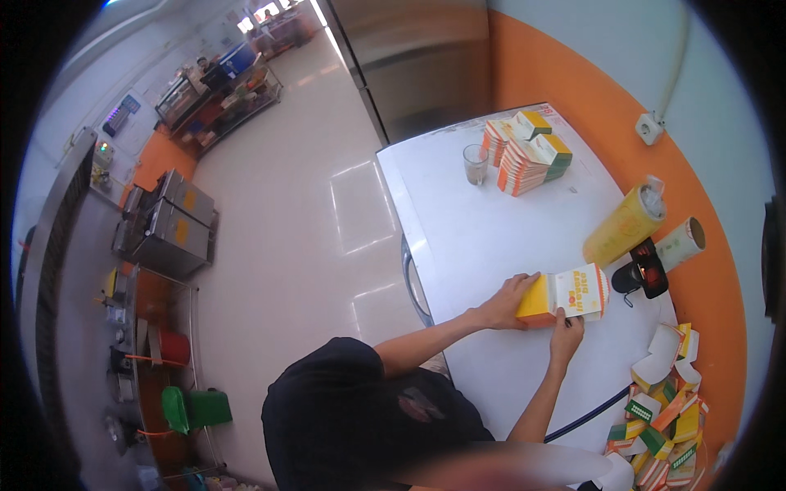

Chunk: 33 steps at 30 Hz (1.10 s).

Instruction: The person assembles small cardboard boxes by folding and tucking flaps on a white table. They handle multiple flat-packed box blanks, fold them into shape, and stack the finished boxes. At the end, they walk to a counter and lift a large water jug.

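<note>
A yellow, white and orange food carton [580,296] lies on its side on the white tabletop. My left hand [506,303] is closed around its yellow end, with the fingers along the far edge. At the near long edge my right hand [566,332] grips the carton, its fingertips at the white printed panel. Flaps stand out at the carton's right end. The carton hides part of the left fingers.
Stacks of flattened cartons [528,164] and a glass mug [475,164] stand at the table's far end. A yellow film roll [624,225], a pale tube [681,245] and a black device [643,272] sit near the orange wall. Loose cartons [665,417] are heaped at lower right.
</note>
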Each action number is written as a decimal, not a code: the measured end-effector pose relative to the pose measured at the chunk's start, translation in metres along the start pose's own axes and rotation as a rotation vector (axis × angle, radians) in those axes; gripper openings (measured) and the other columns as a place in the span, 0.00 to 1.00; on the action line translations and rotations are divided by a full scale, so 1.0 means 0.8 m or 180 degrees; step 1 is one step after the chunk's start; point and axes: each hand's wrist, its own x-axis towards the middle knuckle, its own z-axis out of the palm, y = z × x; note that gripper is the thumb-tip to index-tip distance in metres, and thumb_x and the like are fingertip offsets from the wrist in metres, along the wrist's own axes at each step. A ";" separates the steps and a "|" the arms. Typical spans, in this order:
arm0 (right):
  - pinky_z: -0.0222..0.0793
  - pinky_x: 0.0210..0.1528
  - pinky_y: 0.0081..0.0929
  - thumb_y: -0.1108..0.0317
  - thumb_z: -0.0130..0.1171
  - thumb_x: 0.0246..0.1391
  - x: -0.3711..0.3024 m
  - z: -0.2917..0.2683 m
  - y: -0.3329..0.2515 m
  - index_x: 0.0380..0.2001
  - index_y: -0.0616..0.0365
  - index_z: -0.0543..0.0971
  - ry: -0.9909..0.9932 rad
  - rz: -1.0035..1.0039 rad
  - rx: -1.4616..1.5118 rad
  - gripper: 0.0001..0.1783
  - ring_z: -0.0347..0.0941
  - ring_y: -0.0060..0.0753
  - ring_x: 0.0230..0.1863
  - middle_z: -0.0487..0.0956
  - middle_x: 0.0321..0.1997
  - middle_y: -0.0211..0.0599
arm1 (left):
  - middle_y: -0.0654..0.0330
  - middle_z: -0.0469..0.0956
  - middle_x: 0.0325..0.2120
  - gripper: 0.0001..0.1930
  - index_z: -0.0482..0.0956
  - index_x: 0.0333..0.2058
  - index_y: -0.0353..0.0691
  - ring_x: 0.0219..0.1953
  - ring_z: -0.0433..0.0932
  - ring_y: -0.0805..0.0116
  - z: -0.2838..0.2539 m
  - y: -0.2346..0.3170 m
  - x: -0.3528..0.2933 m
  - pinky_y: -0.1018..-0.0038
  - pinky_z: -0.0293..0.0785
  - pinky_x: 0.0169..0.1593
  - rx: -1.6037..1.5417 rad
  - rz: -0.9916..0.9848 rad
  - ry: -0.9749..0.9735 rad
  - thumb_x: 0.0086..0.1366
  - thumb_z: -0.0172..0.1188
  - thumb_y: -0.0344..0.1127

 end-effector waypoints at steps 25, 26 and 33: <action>0.56 0.76 0.40 0.83 0.75 0.39 0.005 -0.041 0.072 0.72 0.69 0.55 -0.0457 0.0556 0.1501 0.58 0.62 0.51 0.72 0.64 0.71 0.56 | 0.47 0.70 0.59 0.68 0.53 0.73 0.46 0.60 0.73 0.48 0.051 0.051 0.084 0.56 0.74 0.59 0.1099 -0.0420 -0.1788 0.35 0.82 0.55; 0.57 0.74 0.40 0.81 0.77 0.39 0.001 -0.047 0.072 0.71 0.69 0.57 -0.0415 0.0667 0.1418 0.56 0.63 0.49 0.71 0.66 0.70 0.55 | 0.47 0.70 0.59 0.68 0.53 0.74 0.46 0.60 0.73 0.47 0.056 0.052 0.070 0.56 0.74 0.59 0.1094 -0.0462 -0.1863 0.35 0.83 0.55; 0.67 0.65 0.35 0.66 0.79 0.44 -0.047 -0.070 0.089 0.62 0.71 0.70 -0.0170 0.1318 0.0266 0.44 0.74 0.39 0.60 0.77 0.59 0.50 | 0.47 0.70 0.59 0.67 0.52 0.74 0.50 0.57 0.75 0.47 0.063 0.056 0.024 0.56 0.76 0.57 0.1288 -0.0111 -0.2014 0.36 0.82 0.53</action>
